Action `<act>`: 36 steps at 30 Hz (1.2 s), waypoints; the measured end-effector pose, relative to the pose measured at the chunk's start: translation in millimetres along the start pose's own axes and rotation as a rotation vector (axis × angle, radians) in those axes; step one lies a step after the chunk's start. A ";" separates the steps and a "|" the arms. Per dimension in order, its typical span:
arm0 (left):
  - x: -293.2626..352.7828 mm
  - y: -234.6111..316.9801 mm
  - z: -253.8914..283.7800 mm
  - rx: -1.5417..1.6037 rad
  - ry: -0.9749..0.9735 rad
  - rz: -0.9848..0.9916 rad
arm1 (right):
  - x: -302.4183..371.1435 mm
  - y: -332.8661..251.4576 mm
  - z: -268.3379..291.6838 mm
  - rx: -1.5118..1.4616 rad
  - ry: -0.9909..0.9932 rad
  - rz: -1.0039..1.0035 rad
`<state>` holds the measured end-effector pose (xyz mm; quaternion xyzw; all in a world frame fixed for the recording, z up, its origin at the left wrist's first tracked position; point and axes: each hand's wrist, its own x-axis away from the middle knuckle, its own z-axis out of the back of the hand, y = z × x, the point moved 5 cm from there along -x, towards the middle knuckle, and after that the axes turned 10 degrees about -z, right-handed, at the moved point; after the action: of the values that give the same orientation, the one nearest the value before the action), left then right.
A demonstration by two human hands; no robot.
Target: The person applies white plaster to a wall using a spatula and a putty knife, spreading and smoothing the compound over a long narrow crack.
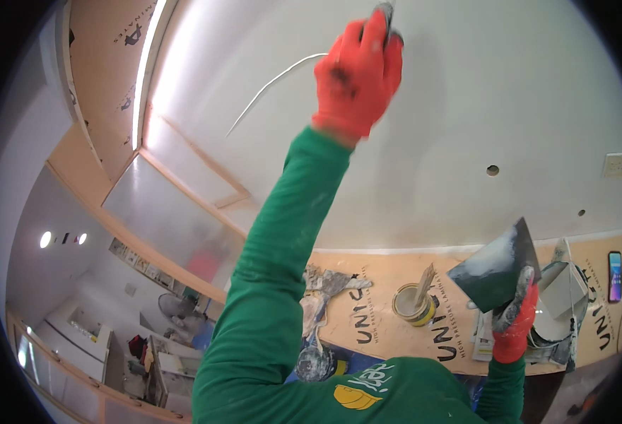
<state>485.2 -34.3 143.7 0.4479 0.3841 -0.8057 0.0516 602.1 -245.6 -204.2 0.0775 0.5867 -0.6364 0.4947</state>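
My left hand [357,78], in a red glove with a dark stain, is raised high against the pale wall. Its fingers close round a dark-handled tool [386,18]; the working end cannot be made out. Lower on the right, my right hand [516,325], gloved in red with grey-coated fingers, grips a flat metal putty plate [498,265]. White filler is smeared over part of the plate. Beneath it and to the side, a white bucket [562,304] stands on the brown-covered counter [382,311].
An open tin [415,304] with sticks stands on the counter, near a crusted rag [325,283]. A smeared pot [316,362] sits lower left, and a phone [614,277] lies far right. A white cable [276,85] hangs from the wall, which has a round hole [493,170] and a socket [616,165].
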 end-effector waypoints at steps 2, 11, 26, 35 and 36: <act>23.5 23.6 26.6 0.197 0.165 -0.104 | 1.3 -5.6 -17.9 -0.302 0.000 -0.203; 134.1 94.0 137.0 0.876 -0.097 -0.277 | -39.1 -115.6 -101.0 -1.803 -0.513 -0.887; 358.0 8.2 133.1 1.781 0.435 1.698 | -68.0 -297.3 -118.8 -0.384 -0.402 0.832; 425.0 -180.0 206.2 0.826 0.811 0.897 | -63.8 -274.2 -163.4 0.003 -0.598 0.543; 412.9 -214.4 217.0 0.492 0.560 0.768 | -64.6 -280.2 -159.3 -0.082 -0.623 0.508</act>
<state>0.5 79.0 18.1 0.7530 -0.0085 -0.6446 0.1318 355.6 -129.5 -20.3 0.0036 0.3959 -0.4632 0.7929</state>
